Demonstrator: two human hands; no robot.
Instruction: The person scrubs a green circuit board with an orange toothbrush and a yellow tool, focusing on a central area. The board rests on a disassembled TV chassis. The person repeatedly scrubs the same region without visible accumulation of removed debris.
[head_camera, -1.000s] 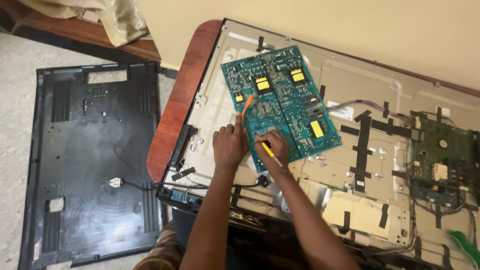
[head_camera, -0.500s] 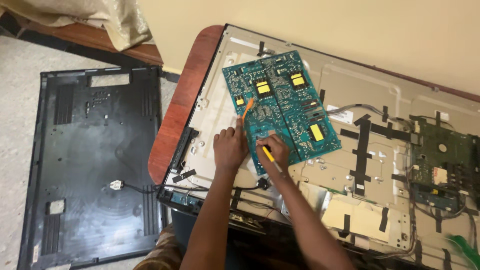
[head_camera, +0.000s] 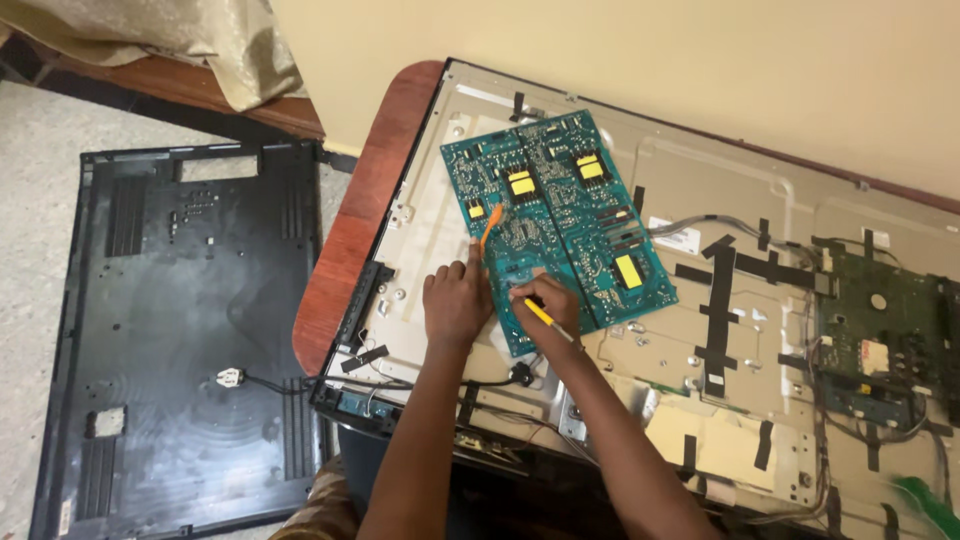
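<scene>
A teal circuit board (head_camera: 560, 215) with yellow parts lies solder side up on the metal back of an opened flat television (head_camera: 700, 330). My left hand (head_camera: 455, 300) rests at the board's near left edge and holds a thin orange tool (head_camera: 490, 225) that slants up over the board. My right hand (head_camera: 545, 300) sits on the board's near corner, gripping a yellow-handled tool (head_camera: 540, 313) whose tip touches the board.
The television lies on a reddish wooden table (head_camera: 345, 250). Its black plastic back cover (head_camera: 170, 330) lies on the speckled floor to the left. A green main board (head_camera: 890, 330) with cables sits at the right. Black tape strips (head_camera: 720, 290) hold wires.
Both hands stay on the board's near corner with their tools. The view has shifted slightly; the hands have barely moved.
</scene>
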